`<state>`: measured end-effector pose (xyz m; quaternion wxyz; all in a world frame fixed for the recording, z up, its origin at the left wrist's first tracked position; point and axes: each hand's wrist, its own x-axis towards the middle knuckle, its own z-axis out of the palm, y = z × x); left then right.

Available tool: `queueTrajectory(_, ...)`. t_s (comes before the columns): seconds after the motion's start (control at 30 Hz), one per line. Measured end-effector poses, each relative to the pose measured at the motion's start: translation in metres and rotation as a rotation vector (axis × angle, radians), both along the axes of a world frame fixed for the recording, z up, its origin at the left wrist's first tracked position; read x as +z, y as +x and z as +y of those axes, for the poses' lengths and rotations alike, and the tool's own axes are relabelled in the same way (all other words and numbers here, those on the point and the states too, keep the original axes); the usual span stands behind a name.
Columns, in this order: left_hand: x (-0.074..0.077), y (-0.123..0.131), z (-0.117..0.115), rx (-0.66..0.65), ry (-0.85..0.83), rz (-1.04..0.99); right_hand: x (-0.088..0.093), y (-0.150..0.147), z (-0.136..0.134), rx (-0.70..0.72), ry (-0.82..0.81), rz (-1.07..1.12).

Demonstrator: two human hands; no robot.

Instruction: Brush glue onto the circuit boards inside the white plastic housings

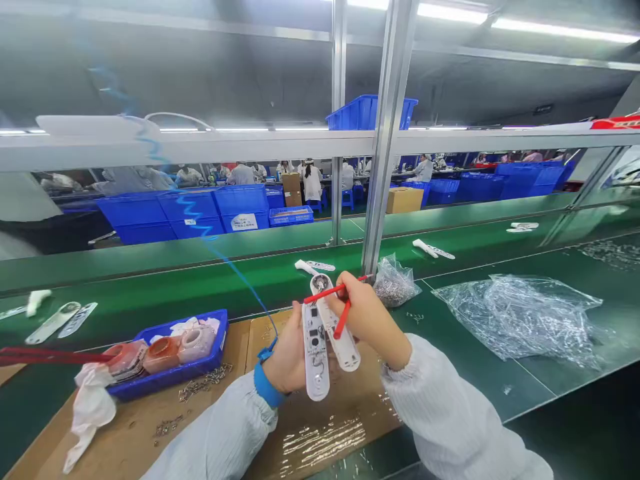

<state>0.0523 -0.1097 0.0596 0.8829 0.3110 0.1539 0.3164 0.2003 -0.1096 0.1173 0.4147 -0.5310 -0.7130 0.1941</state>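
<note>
My left hand [286,357], with a blue wrist strap [267,385] and coiled cord, is closed round two long white plastic housing halves [317,347] held upright over the brown board; one half shows a circuit board inside. My right hand [370,320] is closed on red tweezers [336,303], whose tips rest at the top of the housings.
A blue tray [210,363] with tape rolls sits at left, a white cloth [90,407] beside it. Small screws lie scattered on the cardboard mat [150,433]. A bag of screws [395,283] and crumpled plastic [520,317] lie right. White parts ride the green conveyor [200,280]. People work beyond.
</note>
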Motion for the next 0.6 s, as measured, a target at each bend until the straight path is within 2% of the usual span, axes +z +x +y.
queueTrajectory(0.1, -0.003, -0.006, -0.001, 0.087, 0.024, 0.04, -0.008, 0.007, 0.009, -0.039, 0.019, -0.06)
queueTrajectory(0.23, -0.004, -0.005, 0.001, 0.255, 0.156, 0.2, -0.016, 0.004, 0.018, -0.033, 0.038, -0.128)
queueTrajectory(0.33, -0.001, -0.004, 0.014, 0.394, 0.248, 0.312, -0.019, 0.0, 0.022, -0.012, 0.071, -0.155)
queueTrajectory(0.43, 0.0, -0.012, 0.035, 0.553, 0.293, 0.343, -0.024, 0.005, 0.021, 0.012, 0.107, -0.178)
queueTrajectory(0.5, 0.001, -0.022, 0.05, 0.69, 0.335, 0.352, -0.034, 0.014, 0.015, 0.033, 0.131, -0.204)
queueTrajectory(0.6, 0.002, -0.036, 0.066, 0.83, 0.372, 0.362, -0.064, 0.026, 0.002, 0.101, 0.141, -0.275)
